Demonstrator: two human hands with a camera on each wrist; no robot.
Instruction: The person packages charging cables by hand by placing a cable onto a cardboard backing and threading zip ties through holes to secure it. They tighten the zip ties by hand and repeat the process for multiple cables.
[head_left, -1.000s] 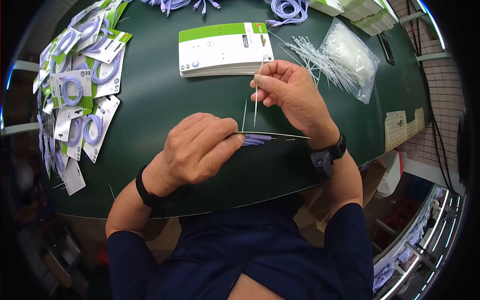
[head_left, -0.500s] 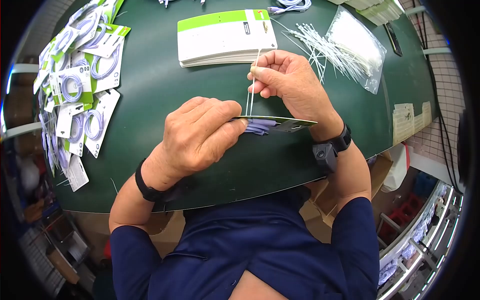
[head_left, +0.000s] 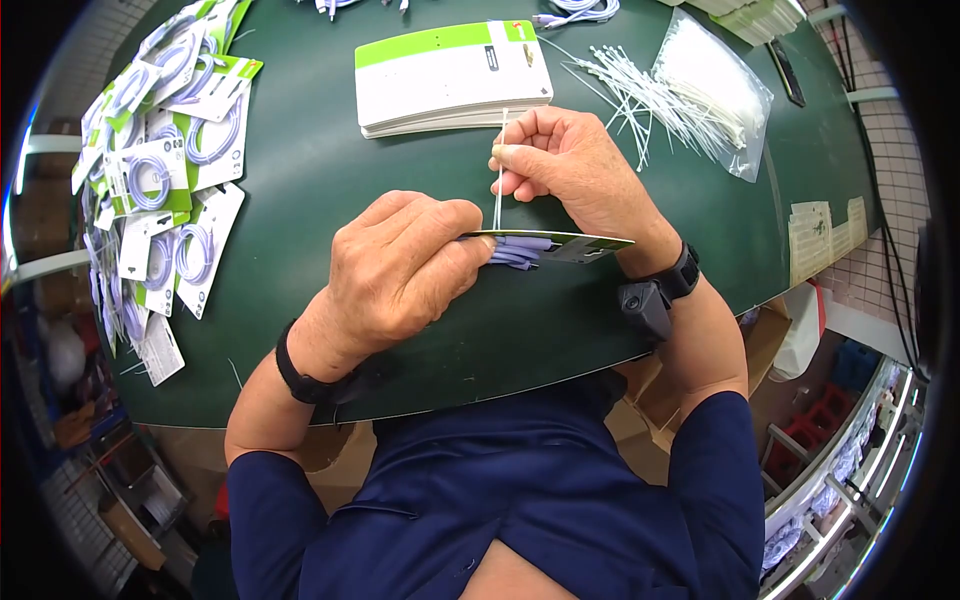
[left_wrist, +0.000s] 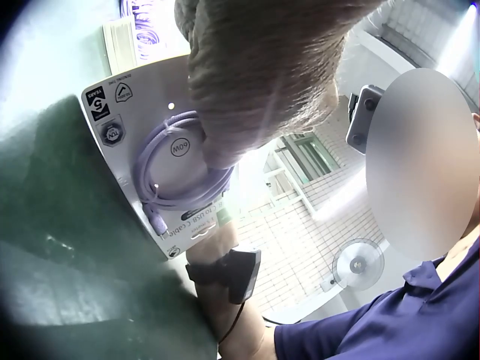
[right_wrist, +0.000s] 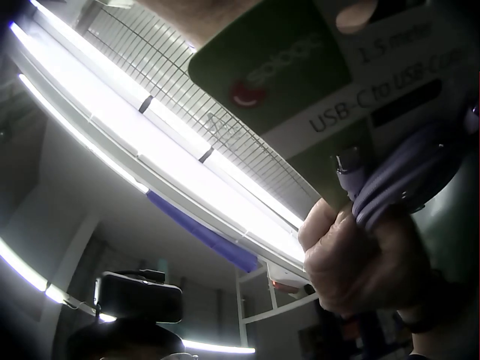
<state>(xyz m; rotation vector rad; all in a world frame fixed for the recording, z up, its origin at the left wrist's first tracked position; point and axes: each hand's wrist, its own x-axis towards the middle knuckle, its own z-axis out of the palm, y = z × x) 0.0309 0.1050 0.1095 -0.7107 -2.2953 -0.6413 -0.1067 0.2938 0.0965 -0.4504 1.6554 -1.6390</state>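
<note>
The left hand (head_left: 400,265) grips a printed card (head_left: 590,247) near its left end, with a coiled purple cable (head_left: 515,250) against the card's near face. In the left wrist view the card (left_wrist: 120,146) shows the purple coil (left_wrist: 142,176) lying flat on it. Between thumb and fingers the right hand (head_left: 575,165) pinches a thin white cable tie (head_left: 503,130), above the card's far side. Tie strands run down to the card's far face; where they pass through is hidden. In the right wrist view the card's green front (right_wrist: 270,67) and the cable's connector (right_wrist: 349,172) show.
A stack of cards (head_left: 450,80) lies beyond the hands. Loose white ties (head_left: 670,110) and a clear bag of ties (head_left: 715,85) are at the back right. Carded purple cables (head_left: 150,180) are piled at the left, and a dark phone-like object (head_left: 786,72) lies far right.
The card and left hand have moved slightly away from the body. The right hand has come down closer to the card, and the tie strands that stood apart now run close together.
</note>
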